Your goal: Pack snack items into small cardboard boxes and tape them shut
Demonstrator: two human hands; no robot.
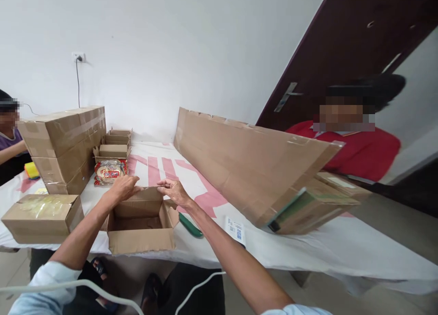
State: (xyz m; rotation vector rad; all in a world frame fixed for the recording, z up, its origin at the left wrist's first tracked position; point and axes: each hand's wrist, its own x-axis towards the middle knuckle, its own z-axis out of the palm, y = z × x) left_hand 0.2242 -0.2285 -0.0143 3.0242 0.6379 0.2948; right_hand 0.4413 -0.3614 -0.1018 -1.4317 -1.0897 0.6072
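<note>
White cloth with pink stripes covers the table (342, 246), under a white wall.
Both hands pinch the far flap of the open carton (141, 223) at the near edge: left hand (123, 187) and right hand (175, 191), fingers closed on it; a green knife (190, 225) lies just beside.

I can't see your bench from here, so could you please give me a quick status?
Left hand and right hand both on far flap of open carton. Carton empty. Green tool beside it.
</note>
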